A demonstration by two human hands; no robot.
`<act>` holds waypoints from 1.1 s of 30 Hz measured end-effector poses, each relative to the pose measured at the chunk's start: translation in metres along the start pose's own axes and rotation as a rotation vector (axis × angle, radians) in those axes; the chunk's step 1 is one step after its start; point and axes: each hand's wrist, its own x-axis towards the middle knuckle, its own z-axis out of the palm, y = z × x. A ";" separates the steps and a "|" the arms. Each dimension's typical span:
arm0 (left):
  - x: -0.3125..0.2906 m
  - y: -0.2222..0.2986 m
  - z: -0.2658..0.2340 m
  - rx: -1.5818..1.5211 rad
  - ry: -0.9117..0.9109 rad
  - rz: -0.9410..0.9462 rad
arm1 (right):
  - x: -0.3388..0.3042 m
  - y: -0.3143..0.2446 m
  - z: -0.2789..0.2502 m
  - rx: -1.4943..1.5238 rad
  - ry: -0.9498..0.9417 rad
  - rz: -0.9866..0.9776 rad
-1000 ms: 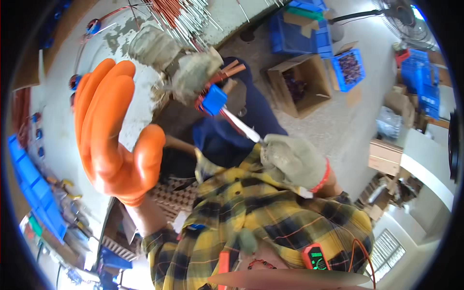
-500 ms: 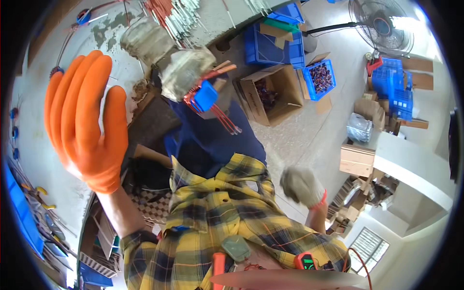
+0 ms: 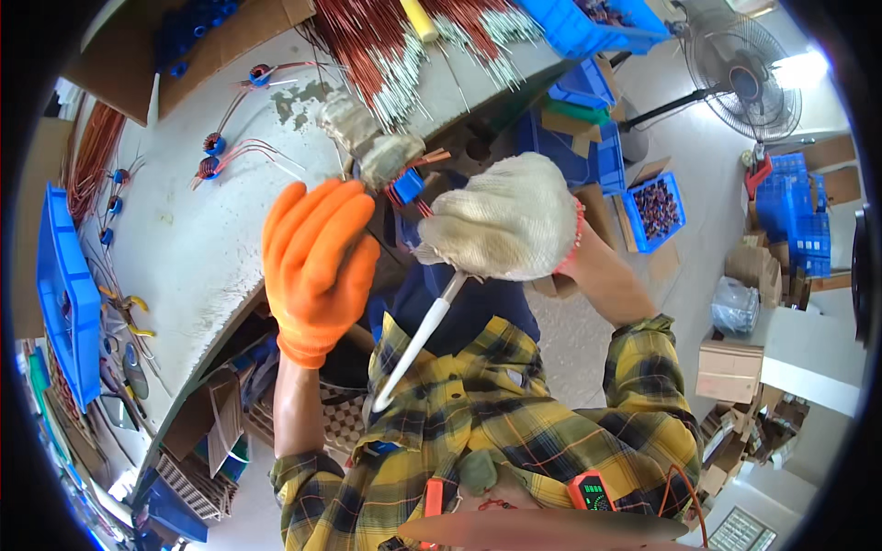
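Note:
My right hand (image 3: 501, 220), in a whitish knit glove, is closed around a slim white rod with a grey metal part (image 3: 418, 344), which slants down toward my shirt. Just left of that hand sits a blue coil core (image 3: 407, 186) with red-brown wires, against a fixture wrapped in dirty, pale material (image 3: 390, 158). Part of the coil and its wires is hidden by the right glove. My left hand (image 3: 317, 266), in an orange glove, is beside the fixture at the bench edge. Its fingers are loosely bent, with a gap between thumb and index finger.
On the bench (image 3: 184, 266) lie finished-looking coils (image 3: 213, 143), bundles of red-brown wires with white ends (image 3: 395, 69), a yellow stick (image 3: 419, 20), a blue tray (image 3: 69, 298) and yellow-handled pliers (image 3: 138, 317). Blue crates (image 3: 654, 216) and a fan (image 3: 742, 84) stand on the right.
My left hand has moved right and bent its outstretched fingers. My right hand has come up from the lower right to the coil, now with the white rod in it. The view has shifted.

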 end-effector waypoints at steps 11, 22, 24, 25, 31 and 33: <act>0.077 0.023 -0.006 -0.265 0.009 -0.156 | -0.006 -0.017 -0.009 0.476 0.125 0.932; 0.091 -0.018 0.015 -0.704 -0.182 -0.562 | -0.056 -0.095 0.028 0.220 0.073 1.016; 0.093 -0.015 0.013 -0.728 -0.214 -0.603 | -0.049 -0.089 0.031 0.349 0.090 0.971; 0.095 -0.013 0.012 -0.718 -0.199 -0.626 | -0.047 -0.087 0.031 0.419 0.077 0.997; 0.087 -0.017 0.014 -0.660 -0.216 -0.578 | -0.055 -0.079 0.022 0.782 0.100 1.029; 0.072 -0.018 0.018 -0.365 -0.033 -0.479 | -0.062 -0.080 0.029 0.869 0.083 1.060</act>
